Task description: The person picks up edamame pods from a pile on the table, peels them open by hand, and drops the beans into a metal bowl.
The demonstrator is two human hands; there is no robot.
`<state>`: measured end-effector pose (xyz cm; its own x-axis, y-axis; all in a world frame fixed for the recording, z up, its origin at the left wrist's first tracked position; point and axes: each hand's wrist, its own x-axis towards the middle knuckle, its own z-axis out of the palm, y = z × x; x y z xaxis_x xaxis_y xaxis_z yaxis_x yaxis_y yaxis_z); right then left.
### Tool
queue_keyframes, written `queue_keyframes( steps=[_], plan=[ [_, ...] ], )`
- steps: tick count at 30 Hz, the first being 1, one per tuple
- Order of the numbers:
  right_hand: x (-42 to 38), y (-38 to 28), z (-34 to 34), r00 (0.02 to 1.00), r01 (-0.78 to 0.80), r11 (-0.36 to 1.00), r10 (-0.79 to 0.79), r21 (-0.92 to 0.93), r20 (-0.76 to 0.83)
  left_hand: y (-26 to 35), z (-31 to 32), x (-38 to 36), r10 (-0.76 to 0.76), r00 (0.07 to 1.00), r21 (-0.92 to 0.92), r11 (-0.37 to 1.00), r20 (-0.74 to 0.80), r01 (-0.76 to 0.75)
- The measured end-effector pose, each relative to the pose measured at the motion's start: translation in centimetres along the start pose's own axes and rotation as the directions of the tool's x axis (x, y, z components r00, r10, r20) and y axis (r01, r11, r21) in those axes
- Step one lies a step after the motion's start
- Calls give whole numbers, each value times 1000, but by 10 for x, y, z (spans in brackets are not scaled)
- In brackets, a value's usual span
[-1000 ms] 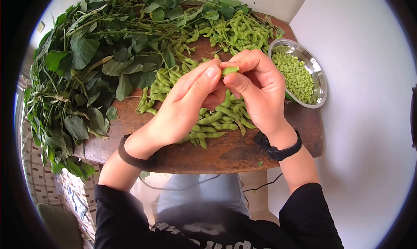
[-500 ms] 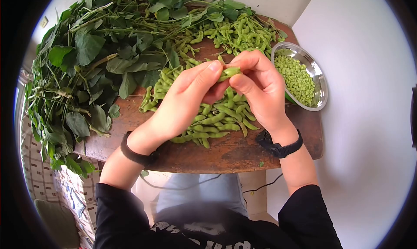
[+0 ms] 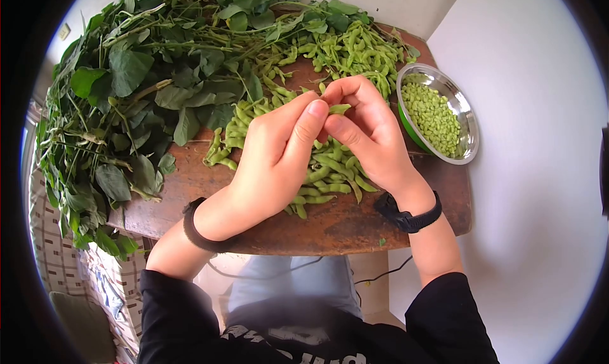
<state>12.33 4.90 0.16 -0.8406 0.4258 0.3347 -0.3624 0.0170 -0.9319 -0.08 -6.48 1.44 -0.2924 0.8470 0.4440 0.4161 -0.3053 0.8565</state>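
A green soybean pod (image 3: pixel 339 109) is pinched between my two hands, above the middle of the wooden table. My left hand (image 3: pixel 279 145) is closed, its thumb pressing on the pod's near end. Curled around the other side, my right hand (image 3: pixel 371 135) holds the pod between thumb and fingers, so much of it is hidden. Below both hands lies a heap of whole soybean pods (image 3: pixel 333 170). Just right of my right hand stands a steel bowl (image 3: pixel 471 126) with many shelled green soybeans (image 3: pixel 431 116) in it.
Leafy soybean stalks (image 3: pixel 127 110) cover the table's left and back and hang over its left edge. More pods (image 3: pixel 355 50) are piled at the back right. A white wall (image 3: pixel 526 142) rises along the right side. The table's front edge (image 3: pixel 330 240) is close to my body.
My left hand has rolled and shifted a little to the right, closer to my right hand. Less of the pod now shows between the fingers.
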Motion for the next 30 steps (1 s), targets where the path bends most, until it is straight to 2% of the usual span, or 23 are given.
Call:
queue_keyframes(
  steps=[1, 5, 7, 10, 14, 16, 19, 22, 26, 28, 30],
  plan=[
    [0, 2, -1, 1000, 12, 999, -11, -50, 15, 1, 0, 0, -55, 998, -67, 996, -23, 53],
    [1, 3, 0, 1000, 28, 998, -28, -63, 2, -7, 1, 4, -132, 991, -106, 986, -28, 128],
    [2, 0, 0, 1000, 26, 993, -26, -113, -3, -9, 2, 5, -201, 976, -173, 967, -78, 185],
    [2, 0, -5, 1000, -24, 992, 26, -122, 15, -10, -4, 7, -244, 969, -91, 967, -38, 240],
    [2, -1, -9, 999, -28, 991, 32, -132, 25, -10, -3, 7, -227, 974, -32, 974, -31, 226],
    [3, -4, -7, 997, -71, 997, 71, -30, -10, -12, 1, 7, -128, 989, 16, 991, -68, 130],
    [3, -4, -9, 996, -93, 996, 93, 2, -13, -9, -1, 7, -74, 997, 122, 990, 3, 73],
    [2, -6, -11, 991, -128, 992, 128, -3, -26, -9, 0, 5, -15, 1000, 165, 986, -13, 17],
    [3, -7, -16, 984, -177, 984, 177, 15, 25, -9, -1, 4, -24, 1000, 189, 982, 7, 22],
    [2, -9, -19, 965, -256, 965, 252, 59, 68, -5, -2, 4, -43, 998, 204, 978, 44, 33],
    [2, -7, -21, 967, -247, 965, 239, 87, 93, -4, -2, 2, -49, 998, 177, 983, 48, 40]
  ],
)
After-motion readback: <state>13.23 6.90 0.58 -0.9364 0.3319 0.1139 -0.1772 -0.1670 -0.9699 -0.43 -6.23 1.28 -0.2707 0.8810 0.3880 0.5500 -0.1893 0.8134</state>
